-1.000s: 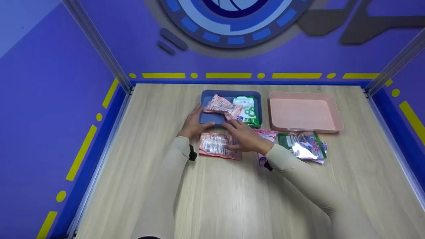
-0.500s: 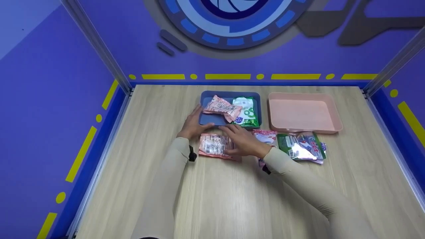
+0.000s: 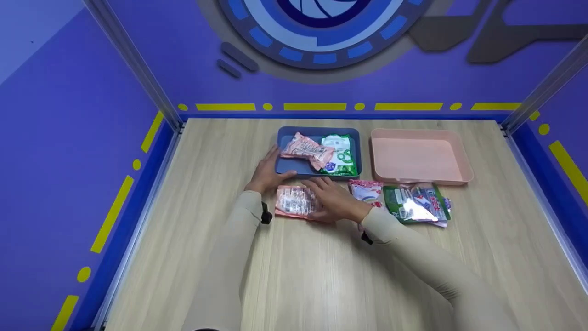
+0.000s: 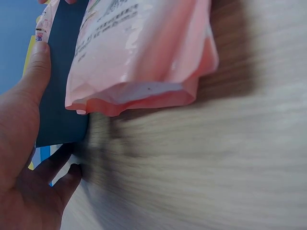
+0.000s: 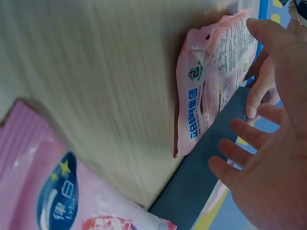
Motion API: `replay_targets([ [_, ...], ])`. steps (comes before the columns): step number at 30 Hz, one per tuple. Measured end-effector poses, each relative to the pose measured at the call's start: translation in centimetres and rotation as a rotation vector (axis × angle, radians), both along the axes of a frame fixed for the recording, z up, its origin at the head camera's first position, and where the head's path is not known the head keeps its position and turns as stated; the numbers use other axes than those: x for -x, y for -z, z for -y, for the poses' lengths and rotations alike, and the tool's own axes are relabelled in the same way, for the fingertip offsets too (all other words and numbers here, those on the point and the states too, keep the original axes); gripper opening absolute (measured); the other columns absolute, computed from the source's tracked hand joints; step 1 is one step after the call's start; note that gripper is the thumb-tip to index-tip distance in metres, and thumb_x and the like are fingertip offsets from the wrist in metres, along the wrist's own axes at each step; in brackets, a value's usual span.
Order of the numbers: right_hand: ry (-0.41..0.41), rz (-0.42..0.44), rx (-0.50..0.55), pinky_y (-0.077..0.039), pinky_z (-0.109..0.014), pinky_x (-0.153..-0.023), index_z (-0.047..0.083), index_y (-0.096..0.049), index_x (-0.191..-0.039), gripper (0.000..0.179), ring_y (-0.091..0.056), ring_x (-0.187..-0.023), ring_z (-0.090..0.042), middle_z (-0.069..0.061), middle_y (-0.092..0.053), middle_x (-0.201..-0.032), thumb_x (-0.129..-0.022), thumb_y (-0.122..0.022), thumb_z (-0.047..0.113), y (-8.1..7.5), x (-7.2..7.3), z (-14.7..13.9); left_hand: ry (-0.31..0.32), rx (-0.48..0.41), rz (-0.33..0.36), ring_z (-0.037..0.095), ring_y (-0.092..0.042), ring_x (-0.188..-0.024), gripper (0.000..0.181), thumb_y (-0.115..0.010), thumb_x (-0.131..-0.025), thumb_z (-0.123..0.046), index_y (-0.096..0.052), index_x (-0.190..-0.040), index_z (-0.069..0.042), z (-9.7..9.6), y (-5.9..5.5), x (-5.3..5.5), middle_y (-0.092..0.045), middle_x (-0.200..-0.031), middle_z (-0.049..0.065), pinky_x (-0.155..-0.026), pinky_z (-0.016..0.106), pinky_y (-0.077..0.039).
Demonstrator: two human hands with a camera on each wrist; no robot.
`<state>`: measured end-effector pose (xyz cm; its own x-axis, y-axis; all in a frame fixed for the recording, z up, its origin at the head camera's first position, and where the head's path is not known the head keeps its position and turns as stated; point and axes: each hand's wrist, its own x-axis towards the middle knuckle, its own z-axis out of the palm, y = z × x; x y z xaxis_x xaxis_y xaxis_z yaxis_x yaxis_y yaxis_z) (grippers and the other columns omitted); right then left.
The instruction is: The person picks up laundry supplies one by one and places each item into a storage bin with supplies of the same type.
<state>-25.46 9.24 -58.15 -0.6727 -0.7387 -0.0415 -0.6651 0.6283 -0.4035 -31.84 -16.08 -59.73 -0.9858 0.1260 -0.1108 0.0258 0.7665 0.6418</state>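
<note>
My left hand [image 3: 265, 174] rests at the front left corner of a blue tray [image 3: 290, 164], its thumb along the front rim and its fingers at the left side. Inside that tray lie a pink packet [image 3: 307, 149] and a green-and-white packet [image 3: 340, 154]. Another pink packet [image 3: 295, 201], printed side up, lies on the table just in front of the tray. Over its right end hovers my right hand [image 3: 335, 201], hiding part of it. The right wrist view shows the right hand's fingers [image 5: 240, 153] spread, with nothing held between them.
A pink tray [image 3: 420, 158] stands right of the blue one. In front of it lie a pink bag with a rainbow print [image 3: 367, 191] and a pile of glossy green-edged packets [image 3: 415, 204]. Purple panels [image 3: 312, 87] enclose the table at the back and sides.
My right hand has come down and back from the blue tray's front edge, closer over the pink packet on the table. The left hand keeps its place at the tray corner.
</note>
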Motion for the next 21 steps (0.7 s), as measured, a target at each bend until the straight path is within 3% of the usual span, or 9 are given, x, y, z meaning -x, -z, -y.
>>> replay_targets([
  [21, -0.001, 0.022, -0.003, -0.031, -0.056, -0.119, 0.014, -0.026, -0.164, 0.105, -0.031, -0.147, -0.035, -0.013, -0.033, -0.163, -0.084, -0.080, 0.056, 0.39, -0.27, 0.17, -0.020, -0.027, 0.028, 0.027, -0.012, -0.158, 0.102, -0.076, -0.089, -0.053, -0.019, -0.166, -0.015, -0.09, -0.13, -0.21, -0.007, -0.173, -0.002, -0.126, 0.045, -0.019],
])
